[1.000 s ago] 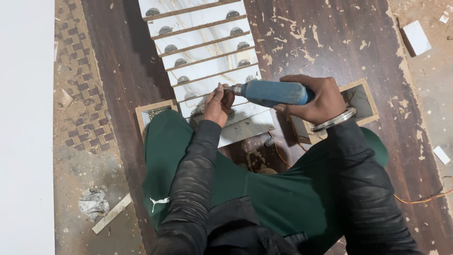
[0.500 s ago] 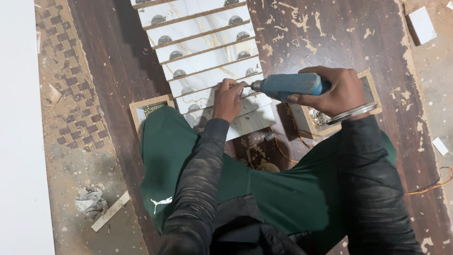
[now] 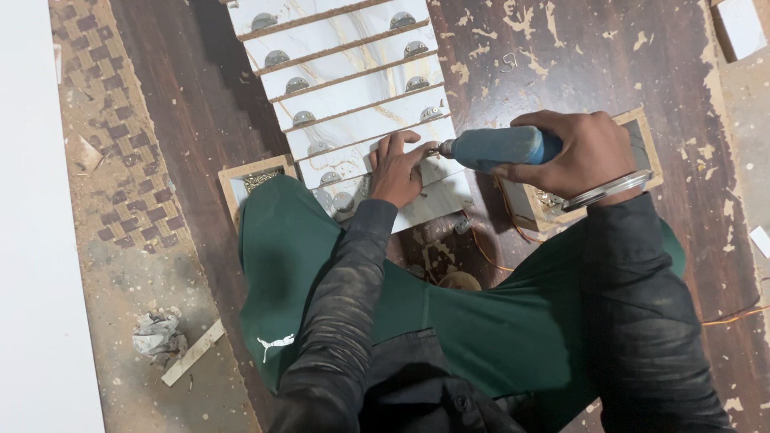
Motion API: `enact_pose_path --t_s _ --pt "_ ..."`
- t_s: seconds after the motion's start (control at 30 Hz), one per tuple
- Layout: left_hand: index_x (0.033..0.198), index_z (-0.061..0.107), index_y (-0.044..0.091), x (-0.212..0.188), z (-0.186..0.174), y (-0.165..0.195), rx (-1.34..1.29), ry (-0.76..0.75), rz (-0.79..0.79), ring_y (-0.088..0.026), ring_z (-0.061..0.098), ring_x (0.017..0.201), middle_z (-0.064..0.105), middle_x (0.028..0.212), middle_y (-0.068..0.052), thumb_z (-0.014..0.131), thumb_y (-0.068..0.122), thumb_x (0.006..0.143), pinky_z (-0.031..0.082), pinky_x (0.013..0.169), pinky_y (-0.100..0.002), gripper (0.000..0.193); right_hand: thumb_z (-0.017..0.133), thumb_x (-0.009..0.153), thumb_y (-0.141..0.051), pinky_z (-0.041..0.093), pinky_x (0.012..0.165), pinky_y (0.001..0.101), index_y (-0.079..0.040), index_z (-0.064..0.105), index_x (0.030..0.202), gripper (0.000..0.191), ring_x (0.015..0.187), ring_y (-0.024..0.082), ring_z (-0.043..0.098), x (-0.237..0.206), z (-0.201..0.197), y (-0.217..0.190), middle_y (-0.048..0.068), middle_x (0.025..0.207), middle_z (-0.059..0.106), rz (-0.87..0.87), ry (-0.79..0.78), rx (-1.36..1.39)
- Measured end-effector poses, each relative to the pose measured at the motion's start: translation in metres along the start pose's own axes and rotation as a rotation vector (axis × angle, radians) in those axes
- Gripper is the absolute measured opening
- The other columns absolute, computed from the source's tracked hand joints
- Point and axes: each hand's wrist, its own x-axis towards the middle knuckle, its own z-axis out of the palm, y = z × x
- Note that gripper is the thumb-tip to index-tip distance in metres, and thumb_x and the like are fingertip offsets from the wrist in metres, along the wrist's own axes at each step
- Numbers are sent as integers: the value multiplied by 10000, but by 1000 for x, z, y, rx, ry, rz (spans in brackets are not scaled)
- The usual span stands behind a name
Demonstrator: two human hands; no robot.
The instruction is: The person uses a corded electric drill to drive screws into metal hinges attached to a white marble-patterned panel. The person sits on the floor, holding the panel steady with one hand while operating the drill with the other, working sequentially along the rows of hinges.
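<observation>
Head view, looking down at a seated person at work on a dark, paint-flecked wooden floor (image 3: 561, 64). The right hand (image 3: 581, 156) is wrapped tightly around a blue power drill (image 3: 501, 147), held level with its bit pointing left. The left hand (image 3: 399, 168) lies flat, fingers spread, pressing down on the nearest of a row of white marbled panels (image 3: 353, 88). The drill's tip sits just beside the left fingertips, at the panel's right end.

Compared with half a second and a second ago, the left hand has opened from a pinching grip near the bit to a flat hold on the panel, and the drill has dropped slightly toward the surface. It looks as if a fastener has been placed and driving is beginning.

The panels run away from the person like a ladder, each carrying round metal fittings (image 3: 277, 58) near both ends. A shallow wooden box (image 3: 255, 175) holding small hardware sits left of the knee, another tray (image 3: 642, 136) lies under the right wrist. An orange cord (image 3: 489, 252) trails across the lap. The green-trousered knees crowd the nearest panel. Crumpled paper (image 3: 156, 330) and a wood offcut (image 3: 192, 353) lie on the dusty left.
</observation>
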Motion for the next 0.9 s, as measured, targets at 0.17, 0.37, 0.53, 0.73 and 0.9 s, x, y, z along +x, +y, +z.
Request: enact_pose_path --t_s 0.17,0.37,0.53,0.73,0.9 --pt "1278 712 298 1 -2 2 10 -1 1 -302 361 1353 511 1367 -27 683 -11 732 256 1092 -506 628 895 675 -622 605 695 424 -155 799 1179 693 677 300 736 3 3 0 128 822 769 -44 22 -75" --pt "1277 741 304 1 2 -3 -25 46 44 -288 368 1380 542 1378 21 676 -26 761 253 1105 -509 616 885 670 -634 597 649 439 -173 792 1185 698 653 318 728 10 1 2 129 772 757 -60 -39 -125" --pt "1351 665 279 -4 1 -7 -98 79 53 -313 434 1353 575 1396 -9 736 24 774 302 1082 -507 634 844 709 -650 602 613 451 -211 766 1212 672 643 314 742 32 -8 -16 100 827 769 -33 -241 -199" --pt "1259 557 112 12 4 -13 -157 307 96 -353 565 1116 633 1134 -115 888 203 727 387 985 -509 633 849 685 -610 619 699 481 -268 763 1189 615 750 350 751 84 -12 -63 120 867 771 -57 -473 -381" --pt "1050 531 127 21 16 -25 -85 265 96 -307 608 965 622 958 -65 892 264 777 437 896 -452 474 851 674 -566 614 757 489 -233 770 1112 556 823 348 751 115 -7 -93 122 925 773 -117 -591 -458"
